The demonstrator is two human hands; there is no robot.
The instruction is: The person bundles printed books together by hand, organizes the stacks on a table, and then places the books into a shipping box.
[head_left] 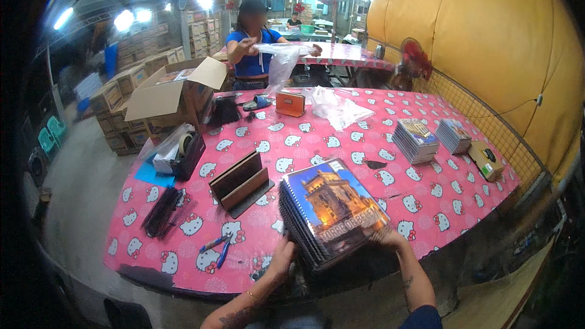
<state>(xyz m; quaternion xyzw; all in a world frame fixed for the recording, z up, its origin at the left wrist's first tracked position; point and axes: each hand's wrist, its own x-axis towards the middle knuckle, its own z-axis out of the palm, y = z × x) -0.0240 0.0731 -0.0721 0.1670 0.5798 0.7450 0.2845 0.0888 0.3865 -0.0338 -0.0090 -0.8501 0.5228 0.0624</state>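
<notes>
A thick stack of spiral-bound notebooks [336, 198] lies at the front edge of the table, the top cover showing a lit stone tower against a blue sky. Their black coils line the left side. My left hand [284, 257] is closed at the stack's near left corner, its fingertips partly hidden. At the near right corner, my right hand [387, 237] grips the edge of the notebooks. Left of the stack lie blue-handled pliers [223, 251] and a bundle of loose black binding coils [163, 212]. A brown wooden holder [242, 184] with upright boards stands just behind.
A tape dispenser [187, 153] and an open carton [177, 94] are at the left. Two book stacks [415, 141] and a small box [485, 160] stand at the right. Across the pink table [304, 140], a person in blue [250, 64] holds clear plastic near an orange holder [290, 104].
</notes>
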